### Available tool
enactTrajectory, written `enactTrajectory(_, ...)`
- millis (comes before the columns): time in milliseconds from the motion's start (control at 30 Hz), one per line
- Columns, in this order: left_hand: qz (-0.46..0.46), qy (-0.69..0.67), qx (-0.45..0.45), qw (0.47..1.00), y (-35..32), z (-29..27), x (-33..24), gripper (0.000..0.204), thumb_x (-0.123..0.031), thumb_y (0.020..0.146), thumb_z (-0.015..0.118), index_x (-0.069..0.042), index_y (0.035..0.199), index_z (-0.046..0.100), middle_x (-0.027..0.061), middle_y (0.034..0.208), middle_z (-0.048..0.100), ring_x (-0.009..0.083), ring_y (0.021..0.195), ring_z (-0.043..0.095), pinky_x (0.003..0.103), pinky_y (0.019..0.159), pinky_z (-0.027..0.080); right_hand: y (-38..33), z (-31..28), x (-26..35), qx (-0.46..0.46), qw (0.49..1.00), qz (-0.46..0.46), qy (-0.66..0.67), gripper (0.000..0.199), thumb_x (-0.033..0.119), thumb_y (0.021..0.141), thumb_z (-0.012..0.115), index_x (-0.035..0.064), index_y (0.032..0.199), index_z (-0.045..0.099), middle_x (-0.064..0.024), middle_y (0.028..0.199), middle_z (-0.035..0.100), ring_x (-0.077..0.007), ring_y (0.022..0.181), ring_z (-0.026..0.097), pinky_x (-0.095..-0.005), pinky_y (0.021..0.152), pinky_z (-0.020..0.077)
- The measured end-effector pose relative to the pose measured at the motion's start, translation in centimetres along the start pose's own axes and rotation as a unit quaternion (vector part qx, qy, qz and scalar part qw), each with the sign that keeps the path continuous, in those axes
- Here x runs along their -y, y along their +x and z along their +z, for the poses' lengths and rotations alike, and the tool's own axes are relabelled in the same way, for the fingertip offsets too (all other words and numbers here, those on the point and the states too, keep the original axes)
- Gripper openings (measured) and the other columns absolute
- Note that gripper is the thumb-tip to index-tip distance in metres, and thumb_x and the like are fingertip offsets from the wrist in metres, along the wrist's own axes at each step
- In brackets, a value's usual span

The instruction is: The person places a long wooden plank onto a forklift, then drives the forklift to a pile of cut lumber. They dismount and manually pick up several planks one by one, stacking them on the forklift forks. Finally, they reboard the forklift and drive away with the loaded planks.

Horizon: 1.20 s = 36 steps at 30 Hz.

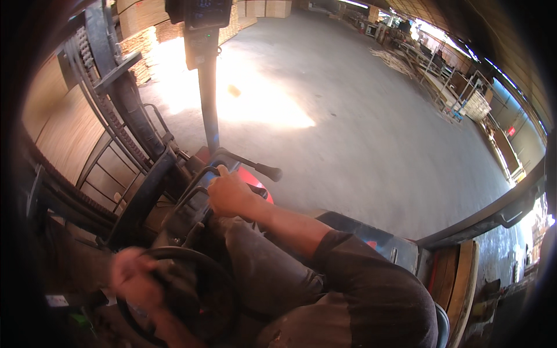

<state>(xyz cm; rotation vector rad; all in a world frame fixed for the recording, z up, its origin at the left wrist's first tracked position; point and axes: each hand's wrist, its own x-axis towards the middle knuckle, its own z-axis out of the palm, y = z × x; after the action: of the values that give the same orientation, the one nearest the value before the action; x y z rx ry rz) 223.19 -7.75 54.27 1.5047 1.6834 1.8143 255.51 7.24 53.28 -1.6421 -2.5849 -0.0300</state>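
Note:
My left hand [134, 277] lies at the left side of a black steering wheel [194, 253], over its rim. It is smeared by motion, so how its fingers close cannot be made out. Ahead and to the right, my right hand [229, 194] is closed around a black control lever [204, 172], thumb uppermost; its palm hides part of the lever. Just beyond that hand a separate black-knobbed lever [268, 171] sticks out to the right, untouched. My legs in dusty grey trousers [261, 264] are below my right forearm.
I sit in a forklift. Its mast [125, 93] with chains rises at the left, with light wooden sheets [72, 136] beyond it. A dark post [207, 98] holds a screen. Sunlit wood stacks [139, 55] stand far left; racks and timber [447, 87] line the right side of the concrete floor [360, 133].

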Motion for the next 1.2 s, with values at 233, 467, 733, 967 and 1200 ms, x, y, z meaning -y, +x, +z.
enactTrajectory(233,0.178,-0.073,0.304,0.933,-9.4,4.2,0.1,0.034,-0.028,0.102,0.074,-0.007,0.075,0.071,0.0082,0.067,0.067,0.021,0.059,0.065,0.035,0.059,0.051,7.9,0.5,0.3,-0.01,1.0,-0.008,0.028,0.043,0.038,0.1,0.072,-0.0033,0.096,0.084,-0.0181,0.106,0.082,-0.0434,0.136,0.061,-0.053,0.096,0.0633)
enactTrajectory(467,-0.017,-0.026,-0.029,0.999,-4.7,-10.1,12.8,0.042,-0.027,0.115,0.059,-0.006,0.079,0.065,0.0048,0.07,0.065,0.0174,0.063,0.06,0.036,0.062,0.052,15.4,9.9,-4.5,-0.065,0.994,-0.071,0.042,0.027,0.024,0.095,0.072,-0.0015,0.096,0.081,-0.0253,0.1,0.079,-0.048,0.102,0.071,-0.0571,0.084,0.0604)
enactTrajectory(733,-0.003,-0.143,-0.075,0.987,7.8,-12.7,16.8,0.042,-0.042,0.114,0.067,-0.001,0.118,0.077,0.0121,0.108,0.078,0.0231,0.096,0.076,0.04,0.092,0.059,24.8,10.2,-2.5,-0.031,0.998,0.011,0.062,0.035,0.027,0.1,0.078,-0.0011,0.12,0.082,-0.0275,0.123,0.077,-0.0476,0.132,0.064,-0.0553,0.112,0.0528)
enactTrajectory(967,-0.172,0.319,-0.024,0.932,0.2,-16.7,22.2,0.044,-0.02,0.112,0.061,-0.006,0.154,0.055,0.0232,0.134,0.074,0.0437,0.124,0.073,0.051,0.103,0.058,16.6,7.7,5.0,-0.048,0.993,0.035,0.102,0.029,0.018,0.1,0.073,-0.0035,0.117,0.082,-0.026,0.119,0.078,-0.0461,0.127,0.066,-0.0552,0.108,0.0537)
enactTrajectory(1200,-0.232,0.316,-0.144,0.909,-7.4,-39.1,43.1,0.054,-0.041,0.113,0.062,-0.005,0.153,0.057,0.0223,0.139,0.074,0.0433,0.13,0.071,0.053,0.11,0.055,18.6,9.6,17.9,-0.071,0.997,0.018,0.03,0.038,0.024,0.108,0.072,-0.0039,0.134,0.076,-0.0242,0.137,0.074,-0.0457,0.134,0.064,-0.054,0.115,0.0507)
